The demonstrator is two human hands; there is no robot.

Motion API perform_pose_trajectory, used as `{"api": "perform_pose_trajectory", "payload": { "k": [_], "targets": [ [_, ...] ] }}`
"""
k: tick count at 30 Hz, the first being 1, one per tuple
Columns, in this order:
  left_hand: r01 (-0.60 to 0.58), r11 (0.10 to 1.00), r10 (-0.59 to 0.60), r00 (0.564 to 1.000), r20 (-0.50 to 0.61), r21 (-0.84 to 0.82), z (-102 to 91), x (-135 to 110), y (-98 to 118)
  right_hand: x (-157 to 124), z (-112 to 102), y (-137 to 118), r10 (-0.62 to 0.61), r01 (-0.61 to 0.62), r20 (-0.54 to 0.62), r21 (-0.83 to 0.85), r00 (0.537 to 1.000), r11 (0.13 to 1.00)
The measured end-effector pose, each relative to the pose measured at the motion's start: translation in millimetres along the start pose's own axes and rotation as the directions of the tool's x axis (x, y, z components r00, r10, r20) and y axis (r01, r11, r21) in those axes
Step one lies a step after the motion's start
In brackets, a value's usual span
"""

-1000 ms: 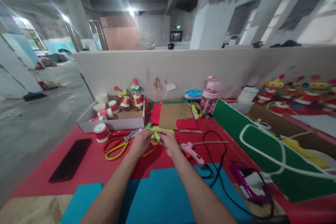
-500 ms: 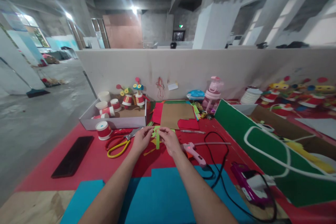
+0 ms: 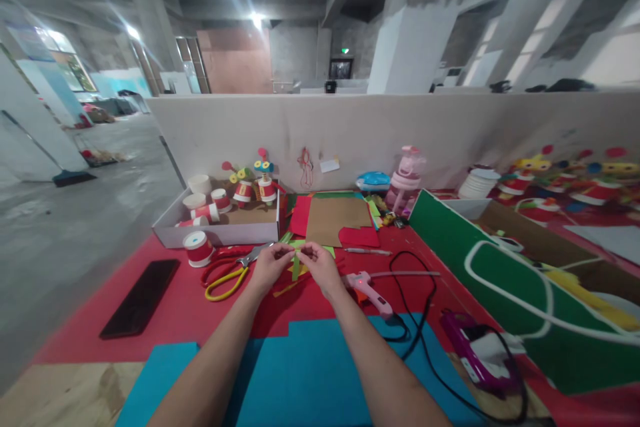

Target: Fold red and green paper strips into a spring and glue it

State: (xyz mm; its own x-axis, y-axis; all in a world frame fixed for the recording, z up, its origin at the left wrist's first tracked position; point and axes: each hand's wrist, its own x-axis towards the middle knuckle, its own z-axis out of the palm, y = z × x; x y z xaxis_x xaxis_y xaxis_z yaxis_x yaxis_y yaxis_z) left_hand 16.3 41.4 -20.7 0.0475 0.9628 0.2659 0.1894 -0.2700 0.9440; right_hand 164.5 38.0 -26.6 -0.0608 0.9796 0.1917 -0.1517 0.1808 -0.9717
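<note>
A narrow light-green paper strip (image 3: pixel 295 269) hangs down between my two hands over the red tabletop. My left hand (image 3: pixel 271 267) pinches its upper end from the left, fingertips together. From the other side my right hand (image 3: pixel 320 267) pinches the same end, its fingertips almost touching the left ones. The fingers partly hide the top of the strip. Behind them lie light-green paper scraps (image 3: pixel 327 250). Scissors with yellow and red handles (image 3: pixel 227 285) rest just left of my left hand. A pink glue gun (image 3: pixel 369 292) with a lit red light lies right of my right hand.
A white box (image 3: pixel 240 235) with paper cups and two cup figures stands back left; a red-white cup (image 3: pixel 197 248) and a black phone (image 3: pixel 140 299) are nearby. Brown cardboard (image 3: pixel 337 217) lies behind. Right are a black cable, a purple power socket (image 3: pixel 475 353) and a green-sided box (image 3: pixel 480 280).
My hands have drawn closer together, with the fingertips now nearly meeting at the strip's top. The strip has shifted slightly left and less of it shows.
</note>
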Motion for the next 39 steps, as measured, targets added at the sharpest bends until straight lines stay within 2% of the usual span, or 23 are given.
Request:
{"api": "perform_pose_trajectory", "payload": {
  "k": [4, 8, 10, 14, 16, 18, 21, 25, 27, 29, 30, 31, 32, 33, 35, 36, 37, 39],
  "targets": [
    [-0.028, 0.999, 0.026, 0.998, 0.050, 0.035, -0.3, -3, 6, 0, -2, 4, -0.027, 0.027, 0.000, -0.091, 1.000, 0.996],
    [-0.052, 0.996, 0.046, 0.996, 0.079, 0.076, -2.2, -3, 11, 0, -1, 5, -0.034, 0.031, -0.034, -0.093, 0.999, 0.995],
    [-0.064, 0.993, 0.057, 0.995, 0.080, 0.097, -3.0, -3, 11, 0, -1, 5, -0.034, 0.033, -0.012, -0.081, 0.999, 0.996],
    [-0.072, 0.989, 0.062, 0.994, 0.086, 0.126, -2.7, -2, 8, 1, -2, 2, 0.031, -0.029, 0.053, -0.031, 0.998, 0.999],
    [-0.040, 0.994, 0.032, 0.996, 0.079, 0.101, -2.2, -2, 8, 1, -2, 0, 0.057, -0.057, 0.032, -0.019, 0.998, 0.998],
    [0.003, 0.999, -0.004, 0.999, 0.040, 0.040, -2.3, -2, 9, 1, -2, -3, 0.074, -0.072, -0.031, 0.051, 0.997, 0.996],
    [0.065, 0.991, -0.069, 0.997, -0.032, -0.115, -2.9, -2, 10, 3, -4, -8, 0.136, -0.094, -0.126, 0.297, 0.983, 0.950],
    [0.127, 0.948, -0.150, 0.987, -0.056, -0.290, -3.3, -1, 12, 6, -9, -11, 0.231, -0.142, -0.097, 0.547, 0.968, 0.825],
    [0.113, 0.969, -0.138, 0.985, -0.101, -0.221, -8.2, 0, 14, 7, -10, -10, 0.239, -0.146, -0.086, 0.583, 0.967, 0.799],
    [0.063, 0.997, -0.055, 0.986, -0.157, 0.046, -21.1, 2, 20, 7, -10, -9, 0.241, -0.143, -0.089, 0.593, 0.966, 0.793],
    [0.037, 0.968, 0.004, 0.986, -0.166, 0.247, -30.9, 2, 24, 7, -10, -8, 0.247, -0.148, -0.087, 0.596, 0.965, 0.789],
    [0.017, 0.890, 0.060, 0.986, -0.154, 0.456, -42.7, 2, 28, 7, -9, -7, 0.257, -0.158, -0.081, 0.602, 0.963, 0.782],
    [0.012, 0.779, 0.090, 0.987, -0.130, 0.627, -55.7, 2, 31, 7, -9, -6, 0.267, -0.169, -0.072, 0.611, 0.961, 0.774],
    [0.020, 0.658, 0.066, 0.994, -0.085, 0.753, -69.2, 1, 34, 7, -8, -5, 0.273, -0.176, -0.064, 0.620, 0.960, 0.764],
    [0.098, 0.423, -0.086, 0.994, -0.067, 0.901, -94.1, -2, 35, 7, -8, -4, 0.271, -0.178, -0.050, 0.637, 0.961, 0.750],
    [0.117, 0.336, -0.163, 0.984, -0.065, 0.935, -104.1, -5, 34, 6, -7, -4, 0.264, -0.174, -0.046, 0.643, 0.963, 0.746],
    [0.120, 0.277, -0.230, 0.972, -0.055, 0.953, -111.8, -9, 31, 6, -7, -3, 0.255, -0.167, -0.045, 0.645, 0.966, 0.746],
    [0.090, 0.229, -0.303, 0.953, -0.017, 0.969, -119.8, -17, 22, 6, -6, -4, 0.238, -0.150, -0.054, 0.640, 0.970, 0.754]
  ]
}}
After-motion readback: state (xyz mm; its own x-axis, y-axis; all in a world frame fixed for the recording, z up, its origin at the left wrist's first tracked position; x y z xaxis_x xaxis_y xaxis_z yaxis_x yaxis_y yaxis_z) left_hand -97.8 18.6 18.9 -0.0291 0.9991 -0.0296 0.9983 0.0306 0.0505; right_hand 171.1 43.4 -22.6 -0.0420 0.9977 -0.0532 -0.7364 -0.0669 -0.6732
